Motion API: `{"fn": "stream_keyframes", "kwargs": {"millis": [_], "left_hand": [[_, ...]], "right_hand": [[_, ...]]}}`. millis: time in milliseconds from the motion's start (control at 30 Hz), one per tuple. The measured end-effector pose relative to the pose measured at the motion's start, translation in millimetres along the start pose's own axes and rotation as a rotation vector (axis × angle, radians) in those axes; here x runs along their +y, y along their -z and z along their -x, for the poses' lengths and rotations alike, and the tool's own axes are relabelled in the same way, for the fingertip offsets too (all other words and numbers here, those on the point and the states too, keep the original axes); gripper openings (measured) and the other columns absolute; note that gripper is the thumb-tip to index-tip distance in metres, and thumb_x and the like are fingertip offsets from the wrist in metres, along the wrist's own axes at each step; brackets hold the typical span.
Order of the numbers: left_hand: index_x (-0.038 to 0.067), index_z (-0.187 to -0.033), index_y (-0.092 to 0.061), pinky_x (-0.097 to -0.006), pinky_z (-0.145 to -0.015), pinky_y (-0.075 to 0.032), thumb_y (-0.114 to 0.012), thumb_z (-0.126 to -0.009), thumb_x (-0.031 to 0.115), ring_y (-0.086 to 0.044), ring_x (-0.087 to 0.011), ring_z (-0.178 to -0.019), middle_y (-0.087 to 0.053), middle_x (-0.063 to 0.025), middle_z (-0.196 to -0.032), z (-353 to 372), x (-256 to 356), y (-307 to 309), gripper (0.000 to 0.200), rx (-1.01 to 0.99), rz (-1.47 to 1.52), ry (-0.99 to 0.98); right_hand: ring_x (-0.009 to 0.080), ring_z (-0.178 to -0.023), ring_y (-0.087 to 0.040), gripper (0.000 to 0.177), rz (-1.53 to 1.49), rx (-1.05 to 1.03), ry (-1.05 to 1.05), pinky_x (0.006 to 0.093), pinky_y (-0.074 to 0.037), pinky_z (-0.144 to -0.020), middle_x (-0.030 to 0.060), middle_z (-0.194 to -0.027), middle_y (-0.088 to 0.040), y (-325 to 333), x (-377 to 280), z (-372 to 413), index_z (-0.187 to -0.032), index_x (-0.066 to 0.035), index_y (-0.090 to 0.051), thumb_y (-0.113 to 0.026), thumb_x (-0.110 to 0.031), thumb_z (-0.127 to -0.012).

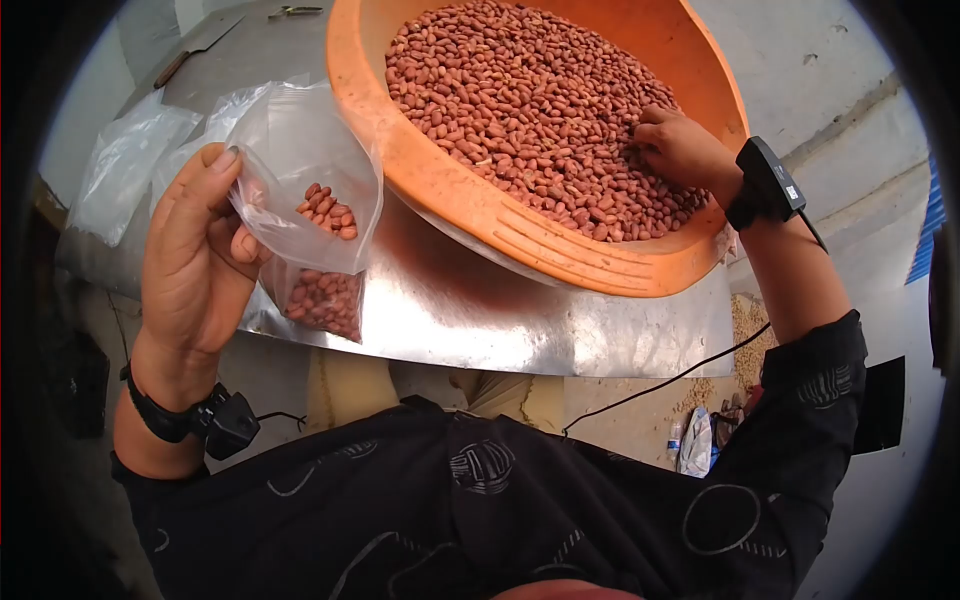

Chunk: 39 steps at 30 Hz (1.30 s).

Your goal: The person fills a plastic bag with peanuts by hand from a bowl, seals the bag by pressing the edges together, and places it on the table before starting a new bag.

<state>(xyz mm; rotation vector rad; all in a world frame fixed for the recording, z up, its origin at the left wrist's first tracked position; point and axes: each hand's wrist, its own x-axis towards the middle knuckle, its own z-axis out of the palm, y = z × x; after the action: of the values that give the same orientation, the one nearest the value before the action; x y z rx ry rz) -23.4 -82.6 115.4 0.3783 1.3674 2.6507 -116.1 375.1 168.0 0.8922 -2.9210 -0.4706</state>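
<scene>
My left hand (200,235) pinches the rim of a clear plastic bag (345,205) between thumb and fingers, holding its mouth open. Reddish-brown peanuts (327,300) fill the bag's bottom, and a few more show through its opening. On the right, my right hand (685,150) reaches into a large orange basin (560,255) heaped with the same peanuts (520,110). Its fingers are curled down among the nuts, and their tips are partly buried.
Flat plastic bags (130,165) lie on the metal table (450,320) at the left. Behind them is a knife (195,55), with a small metal tool (295,11) farther back. A black cable (660,387) runs across the table's front right. Pale scattered bits (745,345) lie on the floor.
</scene>
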Motion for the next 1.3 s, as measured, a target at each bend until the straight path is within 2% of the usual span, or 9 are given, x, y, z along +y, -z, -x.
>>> {"fn": "stream_keyframes", "kwargs": {"millis": [233, 333, 467, 633, 700, 833, 933, 1100, 1300], "left_hand": [[0.003, -0.089, -0.052, -0.0176, -0.053, -0.042, -0.047, -0.093, 0.016, -0.048, -0.0053, -0.057, -0.056, -0.0029, -0.076, 1.3, -0.1, 0.8, 0.015, -0.044, 0.030, -0.002], [0.003, -0.088, -0.054, -0.0175, -0.053, -0.043, -0.048, -0.093, 0.015, -0.050, -0.0054, -0.058, -0.057, -0.0030, -0.076, 1.8, -2.0, 1.4, 0.014, -0.062, 0.053, -0.017], [0.003, -0.087, -0.055, -0.0180, -0.052, -0.045, -0.051, -0.092, 0.013, -0.052, -0.0058, -0.057, -0.058, -0.0028, -0.074, 1.2, -3.6, 5.2, 0.012, -0.056, 0.071, -0.038], [0.003, -0.085, -0.054, -0.0185, -0.053, -0.047, -0.053, -0.090, 0.013, -0.054, -0.0064, -0.056, -0.058, -0.0030, -0.074, -2.9, -4.0, 8.9, 0.012, -0.072, 0.054, -0.039], [0.003, -0.085, -0.054, -0.0185, -0.054, -0.047, -0.054, -0.090, 0.013, -0.054, -0.0065, -0.057, -0.058, -0.0031, -0.073, -3.4, -3.4, 6.3, 0.012, -0.066, 0.069, -0.022], [0.004, -0.083, -0.054, -0.0207, -0.054, -0.046, -0.056, -0.089, 0.016, -0.055, -0.0078, -0.057, -0.058, -0.0028, -0.070, -3.9, -4.1, 3.9, 0.013, -0.039, 0.084, -0.023], [0.004, -0.082, -0.055, -0.0214, -0.055, -0.046, -0.058, -0.088, 0.017, -0.055, -0.0081, -0.057, -0.058, -0.0026, -0.070, -1.9, -3.4, 7.6, 0.014, -0.057, 0.076, -0.039], [0.005, -0.081, -0.056, -0.0204, -0.055, -0.044, -0.058, -0.087, 0.018, -0.054, -0.0075, -0.057, -0.058, -0.0022, -0.070, 2.6, 0.4, 8.4, 0.014, -0.045, 0.065, -0.056], [0.005, -0.082, -0.056, -0.0193, -0.054, -0.043, -0.056, -0.089, 0.016, -0.052, -0.0068, -0.057, -0.057, -0.0019, -0.071, 3.4, 0.3, 14.1, 0.014, -0.056, 0.077, -0.050]], "right_hand": [[0.0342, -0.074, -0.057, 0.006, -0.064, 0.117, -0.147, 0.0397, -0.047, -0.068, 0.0162, -0.078, -0.057, 1.6, 20.2, 8.8, -0.077, -0.003, -0.059, -0.056, -0.008, -0.074], [0.0286, -0.062, -0.055, 0.007, -0.163, 0.015, -0.264, 0.0359, -0.046, -0.061, 0.0142, -0.067, -0.055, 17.6, 13.5, -0.1, -0.079, -0.002, -0.059, -0.057, -0.008, -0.075], [0.0057, -0.056, -0.044, 0.010, -0.418, 0.119, -0.313, 0.0236, -0.038, -0.050, -0.0013, -0.063, -0.045, 32.8, -10.8, -27.2, -0.085, -0.003, -0.059, -0.056, -0.012, -0.087], [-0.0011, -0.052, -0.039, 0.017, -1.025, 0.146, -0.164, 0.0139, -0.029, -0.042, -0.0067, -0.066, -0.047, 87.0, -97.5, -76.2, -0.094, -0.004, -0.060, -0.058, -0.020, -0.090], [0.0026, -0.060, -0.049, 0.019, -1.119, 0.083, 0.054, 0.0171, -0.041, -0.050, -0.0028, -0.072, -0.055, 105.6, -132.2, -96.8, -0.096, -0.002, -0.061, -0.058, -0.020, -0.090], [0.0075, -0.046, -0.044, 0.012, -1.297, -0.082, 0.001, 0.0208, -0.035, -0.041, 0.0006, -0.060, -0.051, 133.0, -222.3, -119.4, -0.085, 0.000, -0.061, -0.058, -0.012, -0.086], [0.0083, -0.050, -0.046, 0.013, -1.311, -0.142, 0.062, 0.0219, -0.038, -0.044, 0.0012, -0.062, -0.051, 117.3, -252.5, -138.8, -0.086, 0.001, -0.061, -0.057, -0.012, -0.085], [0.0130, -0.067, -0.057, 0.026, -1.072, -0.175, 0.094, 0.0240, -0.047, -0.060, 0.0082, -0.077, -0.062, 127.9, -266.3, -132.6, -0.103, 0.005, -0.061, -0.057, -0.011, -0.084], [0.0129, -0.073, -0.059, 0.025, -1.018, -0.174, 0.061, 0.0247, -0.049, -0.067, 0.0080, -0.079, -0.063, 146.3, -250.5, -114.5, -0.100, 0.006, -0.062, -0.058, -0.013, -0.085]]}}
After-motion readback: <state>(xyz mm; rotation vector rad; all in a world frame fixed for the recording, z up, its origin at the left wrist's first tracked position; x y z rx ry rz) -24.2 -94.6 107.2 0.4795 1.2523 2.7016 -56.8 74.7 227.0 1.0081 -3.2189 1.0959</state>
